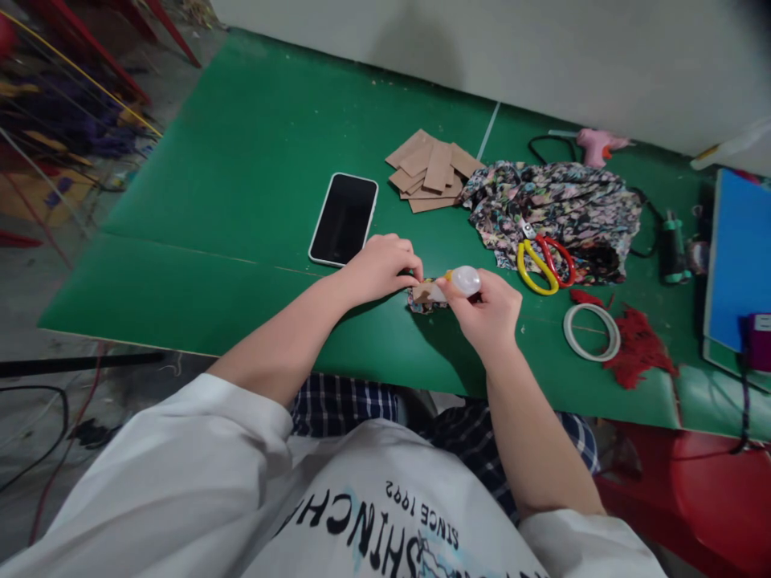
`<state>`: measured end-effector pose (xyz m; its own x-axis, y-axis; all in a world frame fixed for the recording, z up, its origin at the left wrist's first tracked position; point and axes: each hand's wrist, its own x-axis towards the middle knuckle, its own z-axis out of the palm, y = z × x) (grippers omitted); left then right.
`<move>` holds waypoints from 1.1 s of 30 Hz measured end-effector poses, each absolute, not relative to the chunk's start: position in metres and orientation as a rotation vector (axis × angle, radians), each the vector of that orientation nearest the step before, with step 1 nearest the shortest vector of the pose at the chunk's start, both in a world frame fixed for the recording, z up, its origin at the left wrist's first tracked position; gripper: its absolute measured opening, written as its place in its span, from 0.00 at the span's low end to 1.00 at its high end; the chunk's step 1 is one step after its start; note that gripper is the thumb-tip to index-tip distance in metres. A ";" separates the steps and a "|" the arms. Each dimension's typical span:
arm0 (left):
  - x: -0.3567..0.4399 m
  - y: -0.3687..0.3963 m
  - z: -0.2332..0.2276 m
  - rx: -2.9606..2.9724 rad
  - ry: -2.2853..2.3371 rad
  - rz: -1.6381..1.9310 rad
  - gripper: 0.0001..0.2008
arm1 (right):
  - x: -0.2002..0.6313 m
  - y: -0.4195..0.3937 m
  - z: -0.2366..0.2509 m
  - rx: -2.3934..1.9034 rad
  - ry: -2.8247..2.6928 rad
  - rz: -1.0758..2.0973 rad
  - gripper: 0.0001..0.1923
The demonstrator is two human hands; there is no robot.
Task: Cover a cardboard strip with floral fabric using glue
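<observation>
Okay, so your right hand (491, 311) is wrapped around a whitish squeeze bottle (466, 281), tipped over the small cardboard strip (424, 294) with floral fabric at its edges. The strip is on the green tabletop (181, 201), right between your hands. Your left hand (384, 265) has thumb and fingertips at the strip's left end, but honestly I can't tell if you're pinching it or just pressing down.

What I'd watch out for: if that's glue and you squeeze too hard, it could flood the card and soak the fabric. Can't see if anything's coming out. If your left fingertips slip, the strip could skid under the bottle, and being that close they could get smeared too. Your phone (343, 219) is right by your left hand, so a stray drip or knuckle could catch it. And a wide swing of your right hand could snag the scissors (545, 263) on the crumpled floral cloth (557, 197) and drag both.
</observation>
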<state>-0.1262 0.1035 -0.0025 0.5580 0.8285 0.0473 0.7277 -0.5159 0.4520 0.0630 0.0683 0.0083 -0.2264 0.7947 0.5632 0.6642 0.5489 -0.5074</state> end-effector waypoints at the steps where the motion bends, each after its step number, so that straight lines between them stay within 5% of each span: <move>1: -0.126 0.104 -0.002 2.411 1.269 0.350 0.04 | 0.066 0.068 0.008 -1.202 -1.954 0.193 0.14; 33: -0.129 0.106 -0.006 2.409 1.223 0.367 0.07 | 0.123 0.078 0.001 -1.496 -1.740 0.015 0.18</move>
<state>-0.1286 0.1056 -0.0060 0.5800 0.8133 0.0470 0.7047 -0.5298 0.4720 0.1226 0.0784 0.0007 0.0443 0.8264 0.5613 0.8169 0.2934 -0.4965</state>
